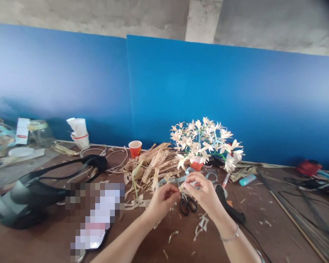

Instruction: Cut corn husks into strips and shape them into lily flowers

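Observation:
My left hand (164,199) and my right hand (201,189) meet over the table, fingertips pinched together on a small pale piece of husk (182,186). Its exact shape is mostly hidden by the fingers. Just below the hands lie black-handled scissors (188,205). Behind them a bunch of cream husk flowers (199,140) on green and light-blue stems stands in a red paper cup (196,165). To the left spreads a pile of dry corn husks (156,160). A black glue gun (230,208) with a cord rests beside my right wrist.
A phone (98,219), blurred out in part, and a grey-black headset (24,201) lie on the left. Further back stand a red paper cup (135,148), white cups (80,135) and a glass jar (41,133). Cables (304,182) and thin rods run along the right. A blue partition (181,84) closes the back.

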Tool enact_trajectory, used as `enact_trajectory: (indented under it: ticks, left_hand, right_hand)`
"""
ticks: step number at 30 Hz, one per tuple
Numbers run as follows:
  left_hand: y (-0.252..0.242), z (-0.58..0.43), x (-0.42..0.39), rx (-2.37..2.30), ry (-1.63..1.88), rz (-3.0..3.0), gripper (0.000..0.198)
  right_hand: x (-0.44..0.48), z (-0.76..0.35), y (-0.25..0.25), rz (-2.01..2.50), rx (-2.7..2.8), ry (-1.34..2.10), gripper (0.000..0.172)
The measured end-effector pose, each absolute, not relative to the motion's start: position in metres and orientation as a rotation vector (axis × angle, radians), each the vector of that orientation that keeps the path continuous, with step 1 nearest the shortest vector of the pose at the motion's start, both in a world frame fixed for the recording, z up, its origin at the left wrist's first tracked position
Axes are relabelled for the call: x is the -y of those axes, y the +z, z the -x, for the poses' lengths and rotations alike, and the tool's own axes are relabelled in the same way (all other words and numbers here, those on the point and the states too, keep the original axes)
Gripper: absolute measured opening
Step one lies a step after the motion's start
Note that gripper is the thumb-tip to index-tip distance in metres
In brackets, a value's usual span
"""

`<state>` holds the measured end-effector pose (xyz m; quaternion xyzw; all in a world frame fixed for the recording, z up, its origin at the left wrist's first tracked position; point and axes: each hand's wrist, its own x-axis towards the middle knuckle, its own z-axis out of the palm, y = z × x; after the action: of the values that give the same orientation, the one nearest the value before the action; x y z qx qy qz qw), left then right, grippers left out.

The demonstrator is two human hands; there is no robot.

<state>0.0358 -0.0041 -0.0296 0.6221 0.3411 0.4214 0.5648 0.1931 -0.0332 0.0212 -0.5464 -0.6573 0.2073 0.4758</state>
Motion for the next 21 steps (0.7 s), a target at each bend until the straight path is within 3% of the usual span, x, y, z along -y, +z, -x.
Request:
enact_trajectory:
  ticks: [21]
  left_hand:
    - [-0.032,-0.035,0.003,-0.897,1.101,-1.528,0.016]
  right_hand:
    - [0.027,-0.182,0.004,1.292,1.441,0.625,0.015]
